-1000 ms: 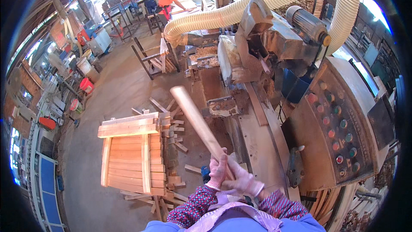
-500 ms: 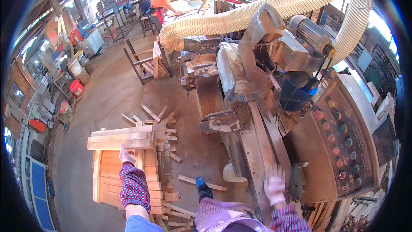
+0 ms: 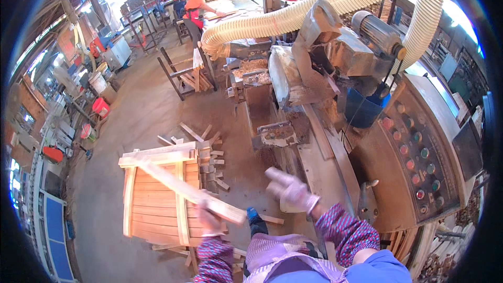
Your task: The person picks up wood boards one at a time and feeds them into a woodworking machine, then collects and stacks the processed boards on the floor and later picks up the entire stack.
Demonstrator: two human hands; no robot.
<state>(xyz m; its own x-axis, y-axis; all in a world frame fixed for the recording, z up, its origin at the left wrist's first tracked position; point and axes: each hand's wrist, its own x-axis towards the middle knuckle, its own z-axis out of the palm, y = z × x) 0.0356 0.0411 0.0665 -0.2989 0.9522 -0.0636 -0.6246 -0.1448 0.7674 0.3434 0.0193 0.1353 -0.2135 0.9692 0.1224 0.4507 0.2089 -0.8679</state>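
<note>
A pale wooden board (image 3: 183, 184) slants over the stack of boards (image 3: 152, 212) at my left. My left hand (image 3: 208, 219) is closed round its nearer end. My right hand (image 3: 291, 189), in a pale glove, hangs in the air left of the machine's metal bed (image 3: 319, 178) with its fingers stretched out. Nothing is in it, though motion smears it a little. Further along the bed, a wooden strip (image 3: 317, 133) runs in under the machine's hood (image 3: 287, 76).
A ribbed hose (image 3: 272, 21) arches over the machine. The control panel (image 3: 419, 152) with coloured buttons stands at the right, by a blue bucket (image 3: 361, 109). Loose offcuts (image 3: 212, 157) lie beside the stack. Another person (image 3: 195, 8) works at a far table.
My left hand has drawn a board off the top of the stack toward me. My right hand has lifted off the machine bed and moved left. The view has shifted slightly.
</note>
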